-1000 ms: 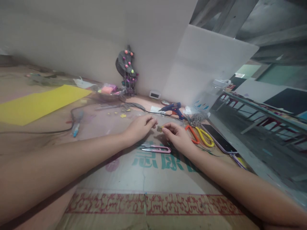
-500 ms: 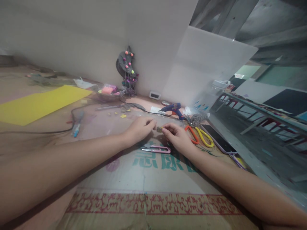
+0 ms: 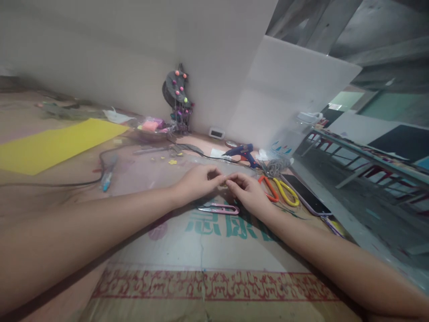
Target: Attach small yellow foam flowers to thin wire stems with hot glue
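Observation:
My left hand (image 3: pixel 198 181) and my right hand (image 3: pixel 250 191) meet fingertip to fingertip above a printed cardboard sheet (image 3: pixel 161 259). Between them, both pinch a small yellowish-grey piece (image 3: pixel 224 184), mostly hidden by the fingers; its kind is too small to make out. Just below the hands lie pink thread snips (image 3: pixel 221 209), blades pointing left. Scissors with one orange and one yellow handle (image 3: pixel 285 192) rest close to the right of my right hand. Little yellow flower cutouts (image 3: pixel 172 162) lie beyond my left hand.
A blue glue gun (image 3: pixel 239 151) stands behind the hands, near grey yarn (image 3: pixel 279 166). At right lies a phone (image 3: pixel 306 194). Yellow sheet (image 3: pixel 56 145), a cord (image 3: pixel 77 184) and a pen (image 3: pixel 107 181) are left. A grey moon-shaped ornament (image 3: pixel 177 91) leans at the back wall.
My left fingertips have moved right and closed onto the small piece that my right hand was holding. The piece is now mostly covered. My right hand has hardly moved.

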`<act>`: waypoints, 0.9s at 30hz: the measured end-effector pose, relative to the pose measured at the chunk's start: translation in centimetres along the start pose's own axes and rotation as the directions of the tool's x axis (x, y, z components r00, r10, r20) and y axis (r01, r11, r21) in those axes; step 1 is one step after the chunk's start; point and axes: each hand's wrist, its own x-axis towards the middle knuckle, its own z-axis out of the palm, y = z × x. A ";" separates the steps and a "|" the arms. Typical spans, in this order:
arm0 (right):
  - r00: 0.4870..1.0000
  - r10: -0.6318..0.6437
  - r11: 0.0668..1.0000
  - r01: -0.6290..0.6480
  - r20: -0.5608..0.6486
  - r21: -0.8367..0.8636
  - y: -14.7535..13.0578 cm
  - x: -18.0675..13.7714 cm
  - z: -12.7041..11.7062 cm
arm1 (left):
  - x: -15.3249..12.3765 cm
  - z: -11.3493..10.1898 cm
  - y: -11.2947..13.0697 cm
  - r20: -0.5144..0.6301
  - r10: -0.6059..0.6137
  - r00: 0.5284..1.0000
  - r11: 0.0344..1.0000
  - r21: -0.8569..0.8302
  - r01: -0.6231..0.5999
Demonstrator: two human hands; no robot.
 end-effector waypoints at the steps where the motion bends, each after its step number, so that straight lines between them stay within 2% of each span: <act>1: 1.000 0.000 1.000 0.000 0.002 -0.003 0.0 0.0 0.0 | 0.0 0.0 0.0 -0.001 0.000 1.000 1.000 0.001 0.000; 14: 1.000 0.000 1.000 0.000 -0.006 -0.002 0.0 -0.1 0.0 | 0.0 0.0 0.0 -0.001 0.026 1.000 0.999 0.031 -0.026; 20: 1.000 0.015 1.000 -0.015 -0.022 0.000 0.1 0.0 0.0 | 0.0 0.1 0.2 -0.004 -0.019 1.000 1.000 0.021 0.019; 27: 0.999 0.031 0.999 -0.031 -0.017 0.011 0.0 -0.1 0.0 | 0.1 0.4 -0.1 -0.012 0.003 1.000 1.000 0.013 -0.002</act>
